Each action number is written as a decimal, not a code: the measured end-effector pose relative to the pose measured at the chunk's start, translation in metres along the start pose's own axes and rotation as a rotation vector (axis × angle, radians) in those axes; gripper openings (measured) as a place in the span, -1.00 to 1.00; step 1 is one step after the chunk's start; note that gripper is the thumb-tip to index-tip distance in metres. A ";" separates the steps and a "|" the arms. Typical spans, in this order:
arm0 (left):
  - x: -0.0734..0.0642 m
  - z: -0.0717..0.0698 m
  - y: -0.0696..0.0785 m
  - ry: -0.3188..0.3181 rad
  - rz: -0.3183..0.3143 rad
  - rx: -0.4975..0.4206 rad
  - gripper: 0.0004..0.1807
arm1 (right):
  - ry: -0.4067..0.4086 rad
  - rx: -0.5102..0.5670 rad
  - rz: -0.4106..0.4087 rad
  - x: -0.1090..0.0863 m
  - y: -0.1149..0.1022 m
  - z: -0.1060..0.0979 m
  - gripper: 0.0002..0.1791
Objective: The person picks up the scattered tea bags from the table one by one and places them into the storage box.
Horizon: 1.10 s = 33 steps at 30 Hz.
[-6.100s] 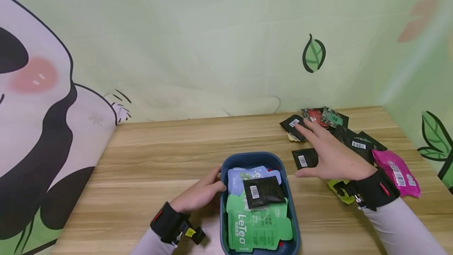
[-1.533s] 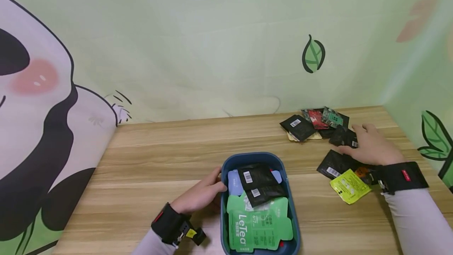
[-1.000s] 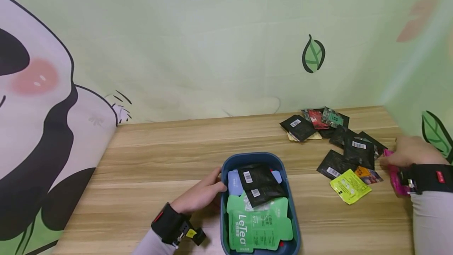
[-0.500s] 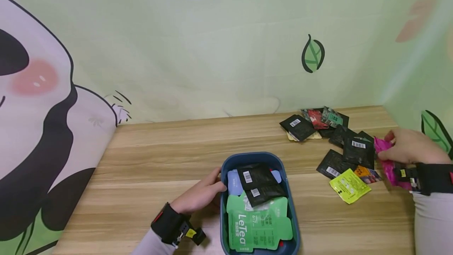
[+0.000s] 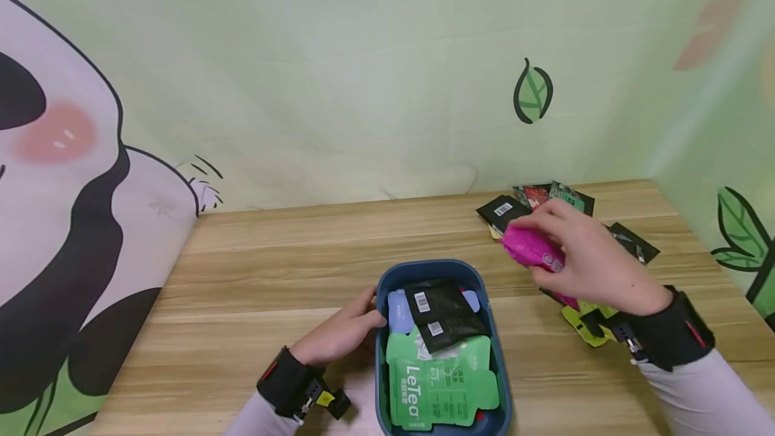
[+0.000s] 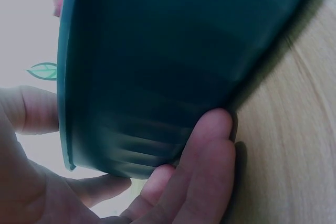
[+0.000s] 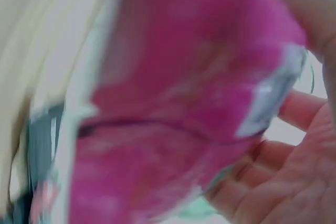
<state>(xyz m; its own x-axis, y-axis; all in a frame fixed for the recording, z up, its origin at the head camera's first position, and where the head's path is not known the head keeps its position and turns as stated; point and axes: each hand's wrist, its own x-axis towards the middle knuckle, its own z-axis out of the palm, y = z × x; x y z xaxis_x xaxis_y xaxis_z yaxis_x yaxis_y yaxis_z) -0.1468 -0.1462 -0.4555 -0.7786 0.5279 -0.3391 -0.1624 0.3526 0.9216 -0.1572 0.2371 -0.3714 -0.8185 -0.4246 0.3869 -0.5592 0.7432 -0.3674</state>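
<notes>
My left hand [image 5: 342,332] holds the side of a dark blue plastic bin [image 5: 505,382], thumb at the rim. In the left wrist view its fingers curl against the outer wall of the bin [image 6: 157,51]. Inside lie a flattened green LeTea carton [image 5: 438,385], a light blue carton [image 5: 399,315] and black sachets [image 5: 445,315] with barcode labels. Off to the right, my right hand [image 5: 596,264] pinches a shiny pink packet [image 5: 529,247] between thumb and fingers, above the table. This packet [image 7: 199,66] nearly fills the blurred right wrist view.
Behind the right hand lie a black barcoded sachet [image 5: 501,211], a red sachet [image 5: 535,196] and a dark green one [image 5: 572,197]. Another dark sachet [image 5: 632,239] is farther right. A yellow-green sachet [image 5: 578,332] shows partly under the wrist. The patterned backdrop [image 5: 363,99] stands behind the table [image 5: 272,254].
Earlier the right hand set more black sachets in the bin, then reached the pink packet at the far right. Now it has lifted that packet and brought it leftward. The left hand has stayed put.
</notes>
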 end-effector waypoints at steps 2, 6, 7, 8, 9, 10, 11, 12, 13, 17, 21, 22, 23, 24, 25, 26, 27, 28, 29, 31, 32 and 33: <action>0.000 0.000 0.000 -0.002 0.002 0.002 -0.34 | 0.019 0.038 -0.126 0.002 -0.015 0.010 -0.31; -0.001 0.000 0.001 -0.006 0.001 0.000 -0.33 | -0.028 0.146 -0.272 -0.002 -0.047 0.027 -0.36; -0.001 0.000 0.001 -0.007 -0.001 -0.001 -0.33 | -0.054 0.174 -0.293 -0.003 -0.055 0.030 -0.37; -0.001 0.001 0.001 -0.008 -0.003 -0.003 -0.33 | -0.082 0.200 -0.310 -0.005 -0.063 0.033 -0.38; -0.001 0.001 0.001 -0.008 -0.004 -0.004 -0.33 | -0.102 0.226 -0.330 -0.007 -0.070 0.036 -0.38; -0.001 0.001 0.002 -0.007 -0.006 -0.003 -0.32 | -0.120 0.245 -0.356 -0.008 -0.076 0.039 -0.39; -0.001 0.001 0.002 -0.006 -0.007 -0.003 -0.32 | -0.135 0.266 -0.380 -0.010 -0.081 0.042 -0.39; -0.001 0.000 0.002 -0.006 -0.008 -0.002 -0.32 | -0.143 0.281 -0.407 -0.011 -0.086 0.045 -0.40; -0.001 0.000 0.002 -0.005 -0.009 0.000 -0.32 | -0.143 0.295 -0.436 -0.013 -0.090 0.048 -0.41; -0.001 0.000 0.001 0.001 -0.009 0.005 -0.33 | -0.182 0.330 -0.520 -0.019 -0.105 0.060 -0.43; -0.002 0.000 0.003 0.006 -0.011 -0.008 -0.34 | -0.266 0.331 -0.542 -0.026 -0.116 0.068 -0.43; -0.003 0.000 0.003 0.007 -0.011 -0.011 -0.34 | -0.278 0.320 -0.544 -0.027 -0.118 0.069 -0.44; -0.003 0.000 0.004 0.008 -0.009 -0.013 -0.33 | -0.288 0.315 -0.541 -0.028 -0.119 0.069 -0.44; -0.003 0.001 0.004 0.009 -0.010 -0.015 -0.33 | -0.294 0.313 -0.539 -0.029 -0.120 0.070 -0.43; -0.003 0.001 0.004 0.011 -0.010 -0.013 -0.33 | -0.294 0.306 -0.541 -0.029 -0.121 0.070 -0.43; -0.003 0.001 0.005 0.013 -0.009 -0.010 -0.32 | -0.299 0.304 -0.537 -0.030 -0.121 0.070 -0.42; -0.003 0.001 0.005 0.013 -0.010 -0.010 -0.32 | -0.304 0.305 -0.531 -0.030 -0.122 0.070 -0.42; -0.003 0.001 0.004 0.013 -0.009 -0.009 -0.32 | -0.312 0.308 -0.522 -0.030 -0.122 0.069 -0.42; -0.002 0.001 0.004 0.012 -0.011 -0.010 -0.33 | -0.320 0.311 -0.512 -0.030 -0.122 0.069 -0.42; -0.002 0.001 0.004 0.012 -0.013 -0.009 -0.34 | -0.340 0.283 -0.497 -0.030 -0.122 0.068 -0.35; -0.002 0.001 0.004 0.011 -0.013 -0.008 -0.34 | -0.354 0.265 -0.488 -0.030 -0.122 0.067 -0.28; -0.002 0.001 0.003 0.009 -0.014 -0.008 -0.34 | -0.375 0.253 -0.476 -0.030 -0.123 0.066 -0.20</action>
<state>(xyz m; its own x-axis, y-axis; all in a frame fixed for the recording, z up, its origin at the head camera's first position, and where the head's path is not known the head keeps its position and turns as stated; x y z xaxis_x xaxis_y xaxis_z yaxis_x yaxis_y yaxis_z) -0.1455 -0.1456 -0.4520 -0.7818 0.5161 -0.3500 -0.1780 0.3532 0.9185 -0.0726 0.1246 -0.3943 -0.4386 -0.8627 0.2516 -0.8480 0.3045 -0.4338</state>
